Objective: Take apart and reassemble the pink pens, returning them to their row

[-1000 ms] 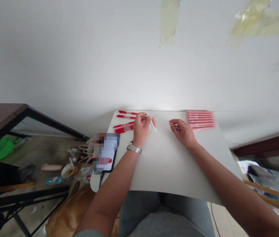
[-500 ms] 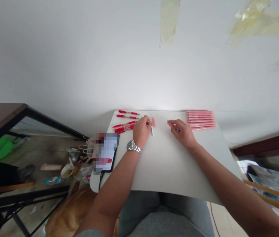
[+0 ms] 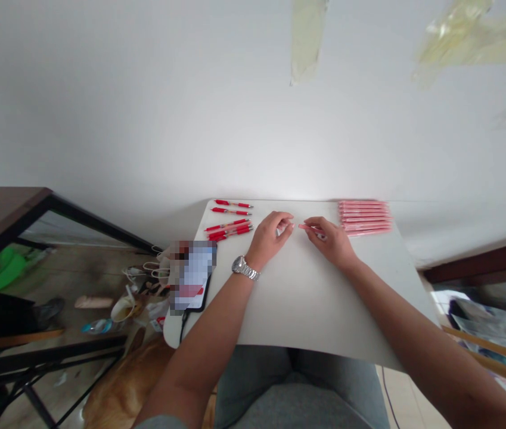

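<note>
Your left hand (image 3: pixel 272 233) has swung in from the red pens (image 3: pixel 229 229), fingertips pinched on a small pale part facing the pink pen barrel (image 3: pixel 309 227) gripped by your right hand (image 3: pixel 331 238) mid-table, that pen seemingly half-assembled, pink stack (image 3: pixel 364 217) beyond, forearms converging.

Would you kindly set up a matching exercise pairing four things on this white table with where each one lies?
Things:
1. loose red pens
2. neat row of pink pens
3. dark phone with a cable
4. silver metal wristwatch

Places:
A. table's near left edge
B. left wrist
C. far right of the table
D. far left of the table

Pairs: 1-D, 2-C, 3-A, 4-B
</note>
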Motion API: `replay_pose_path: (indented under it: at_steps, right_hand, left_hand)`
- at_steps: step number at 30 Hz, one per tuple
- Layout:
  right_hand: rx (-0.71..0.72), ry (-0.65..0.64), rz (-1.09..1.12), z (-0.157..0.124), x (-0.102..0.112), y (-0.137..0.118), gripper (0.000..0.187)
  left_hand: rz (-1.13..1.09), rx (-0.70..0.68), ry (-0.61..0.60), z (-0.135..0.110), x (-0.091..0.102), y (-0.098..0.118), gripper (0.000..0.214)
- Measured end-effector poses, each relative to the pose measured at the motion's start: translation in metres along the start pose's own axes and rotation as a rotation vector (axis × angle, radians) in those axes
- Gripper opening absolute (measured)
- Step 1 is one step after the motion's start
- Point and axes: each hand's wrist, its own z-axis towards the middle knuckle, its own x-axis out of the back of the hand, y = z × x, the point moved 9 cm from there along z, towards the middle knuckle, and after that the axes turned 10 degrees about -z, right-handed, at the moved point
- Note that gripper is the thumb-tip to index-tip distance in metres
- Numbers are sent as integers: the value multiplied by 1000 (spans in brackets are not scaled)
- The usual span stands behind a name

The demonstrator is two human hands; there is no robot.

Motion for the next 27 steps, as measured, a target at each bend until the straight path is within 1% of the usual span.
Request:
replay_pose_path:
  at_steps: [4, 7, 12, 16, 18, 21, 23, 25, 27]
  right_hand:
    - [50, -4, 1, 0, 2, -7, 21]
    - [42, -3, 10, 0, 3, -8, 22]
    - [-36, 38, 30, 1, 8, 2, 32]
    - [-117, 85, 57, 2, 11, 14, 35]
    - [-157, 105, 132, 3, 10, 19, 36]
    - [-208, 134, 273, 2, 7, 28, 41]
    - [-227, 156, 329, 2, 7, 32, 43]
    - [-238, 156, 333, 1, 6, 35, 42]
    - [-242, 135, 306, 1, 5, 35, 40]
  left_hand:
    - [-35, -34, -95, -1, -13, 7, 17]
    - [-34, -26, -107, -1, -16, 7, 15]
    - [-42, -4, -31, 0, -8, 2, 15]
    - [-48, 25, 44, 0, 1, -5, 15]
    - [-42, 27, 52, 0, 2, -7, 14]
    - [-8, 26, 24, 0, 0, -8, 12]
    - [22, 30, 17, 0, -1, -9, 11]
    - [41, 37, 54, 0, 2, -10, 10]
    - [54, 47, 132, -1, 10, -10, 10]
